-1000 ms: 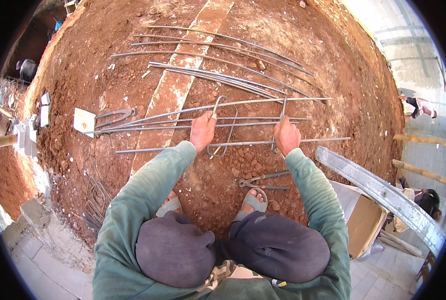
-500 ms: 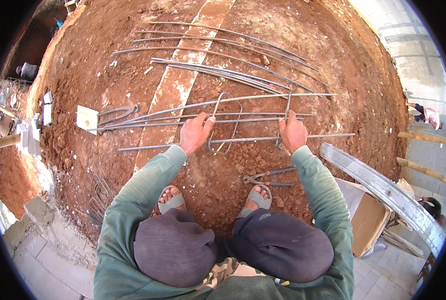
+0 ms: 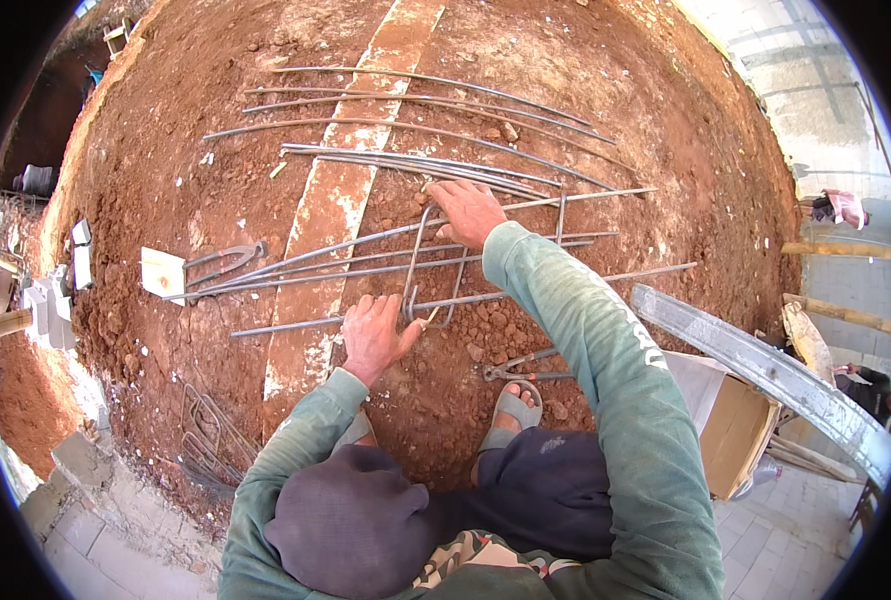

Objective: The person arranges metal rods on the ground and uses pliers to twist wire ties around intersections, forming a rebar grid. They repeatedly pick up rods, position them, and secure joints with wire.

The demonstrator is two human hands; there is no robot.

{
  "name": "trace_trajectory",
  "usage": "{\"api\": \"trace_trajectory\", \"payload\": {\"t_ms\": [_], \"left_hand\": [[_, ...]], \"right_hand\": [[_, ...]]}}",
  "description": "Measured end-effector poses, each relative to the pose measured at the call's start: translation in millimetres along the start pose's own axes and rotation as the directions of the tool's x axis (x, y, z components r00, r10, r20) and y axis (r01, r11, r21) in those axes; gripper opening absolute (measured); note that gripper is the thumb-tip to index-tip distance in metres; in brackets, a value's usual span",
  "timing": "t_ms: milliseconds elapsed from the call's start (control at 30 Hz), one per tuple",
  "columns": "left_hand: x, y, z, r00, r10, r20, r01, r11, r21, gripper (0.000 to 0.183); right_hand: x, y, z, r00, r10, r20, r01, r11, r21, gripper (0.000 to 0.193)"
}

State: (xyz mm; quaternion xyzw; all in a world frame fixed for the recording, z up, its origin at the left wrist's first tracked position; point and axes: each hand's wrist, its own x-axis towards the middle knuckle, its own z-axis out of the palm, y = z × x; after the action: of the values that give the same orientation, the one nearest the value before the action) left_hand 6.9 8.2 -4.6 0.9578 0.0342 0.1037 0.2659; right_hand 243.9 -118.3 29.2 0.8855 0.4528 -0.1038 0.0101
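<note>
My left hand (image 3: 374, 335) rests by the lowest steel rod (image 3: 301, 327), fingers spread across it and thumb toward a bent wire stirrup (image 3: 411, 265). At the stirrup's upper end is my right hand (image 3: 469, 210), its fingers apart and pointing left; whether it presses on the wire is hard to tell. The stirrup leans around several long rods (image 3: 351, 260). Farther right, a second stirrup (image 3: 562, 215) appears as a thin upright line among the same rods.
More rods (image 3: 416, 165) lie farther off on the red soil. Pincers (image 3: 228, 262) are beside a white tile (image 3: 163, 272) at left; long-handled cutters (image 3: 516, 368) lie near my foot. A metal channel (image 3: 736, 345) and cardboard box (image 3: 741, 440) stand right, bundled wire stirrups (image 3: 206, 435) lower left.
My right hand has left the right stirrup and crossed to the left stirrup's upper end. My left hand has moved down and left, to the lowest rod. The view has shifted slightly.
</note>
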Motion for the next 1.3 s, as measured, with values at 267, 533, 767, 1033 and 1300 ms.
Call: {"api": "trace_trajectory", "payload": {"t_ms": [267, 533, 767, 1033, 1300], "left_hand": [[-3, -8, -10, 0.995, -0.029, 0.092, 0.038, 0.994, -0.102, 0.042], [22, -36, -19, 0.955, -0.276, 0.104, 0.294, 0.852, -0.433, 0.034], [54, -33, -49, 0.888, -0.435, 0.15, 0.46, 0.846, -0.269, 0.034], [36, -30, -68, 0.867, -0.487, 0.11, 0.458, 0.689, -0.561, 0.032], [67, -65, -57, 0.804, -0.578, 0.142, 0.506, 0.538, -0.675, 0.025]], "right_hand": [[2, 16, 17, 0.998, -0.015, 0.067, 0.004, 0.987, 0.162, 0.023], [-6, 10, 19, 0.998, 0.054, 0.008, -0.055, 0.97, 0.236, 0.027], [-17, -5, 22, 0.976, 0.117, -0.182, -0.071, 0.968, 0.242, 0.032], [-66, -72, 11, 0.821, 0.25, -0.512, -0.039, 0.921, 0.387, 0.012], [-174, -162, 32, 0.863, 0.408, 0.299, -0.503, 0.637, 0.584, 0.037]]}}
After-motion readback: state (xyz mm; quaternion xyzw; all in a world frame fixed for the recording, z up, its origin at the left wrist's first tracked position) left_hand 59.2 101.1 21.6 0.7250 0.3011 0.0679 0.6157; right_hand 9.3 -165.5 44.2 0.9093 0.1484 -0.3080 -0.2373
